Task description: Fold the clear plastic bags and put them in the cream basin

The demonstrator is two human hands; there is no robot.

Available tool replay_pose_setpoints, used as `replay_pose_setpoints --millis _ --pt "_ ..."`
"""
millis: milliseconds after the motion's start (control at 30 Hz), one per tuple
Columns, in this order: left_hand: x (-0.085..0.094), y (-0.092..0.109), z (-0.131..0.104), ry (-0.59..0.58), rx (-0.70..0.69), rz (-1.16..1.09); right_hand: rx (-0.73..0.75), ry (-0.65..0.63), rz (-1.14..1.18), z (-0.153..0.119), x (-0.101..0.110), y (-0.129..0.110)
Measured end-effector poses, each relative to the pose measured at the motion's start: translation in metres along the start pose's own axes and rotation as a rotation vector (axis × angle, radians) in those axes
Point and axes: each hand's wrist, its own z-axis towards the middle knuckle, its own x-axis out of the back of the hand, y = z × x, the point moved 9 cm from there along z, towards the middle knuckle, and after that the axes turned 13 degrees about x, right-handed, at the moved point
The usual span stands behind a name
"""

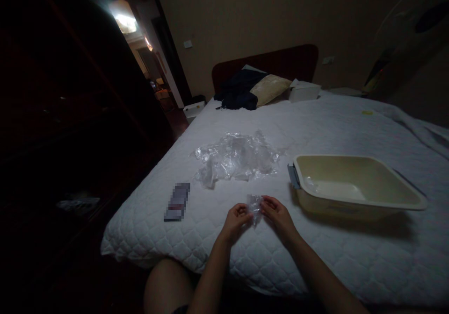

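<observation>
Between my two hands is a small clear plastic bag point(255, 205), crinkled and held just above the quilted bed. My left hand point(236, 221) pinches its left side between thumb and fingers. On the opposite side, my right hand point(278, 212) grips the upper right edge. Farther back on the bed lies a loose heap of clear plastic bags point(238, 157), flattened and shiny. To the right of my hands stands a cream plastic bin point(354, 205) with a grey latch; a bit of clear plastic lies inside at its left.
A pixelated phone-like rectangle point(177, 202) lies left of my hands on the white quilted cover point(147, 225). Dark clothing point(242, 87), a beige pillow point(270, 89) and a white box point(304, 91) sit by the headboard point(298, 57). The bed's left edge drops to dark floor.
</observation>
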Motion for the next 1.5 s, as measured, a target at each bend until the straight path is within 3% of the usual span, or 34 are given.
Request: replay_pose_setpoints --millis 533,833,1000,1167,1367,1500 --pt "-0.003 -0.004 -0.005 -0.019 0.087 0.05 -0.134 -0.112 -0.046 0.001 -0.007 0.005" --pt "-0.007 0.001 -0.008 -0.088 0.098 0.036 -0.058 -0.064 -0.121 0.008 0.003 -0.02" --pt "-0.008 0.001 -0.015 -0.051 0.165 0.067 -0.038 -0.044 -0.159 0.013 0.011 -0.051" --pt "-0.006 0.003 -0.018 0.011 0.152 0.052 0.063 -0.031 -0.219 0.029 0.028 -0.11" --pt "-0.003 0.002 -0.012 0.054 0.127 0.054 0.232 0.012 -0.314 0.054 0.075 -0.19" --pt "-0.003 0.002 -0.011 0.029 0.127 0.059 0.268 0.063 -0.418 0.07 0.108 -0.216"
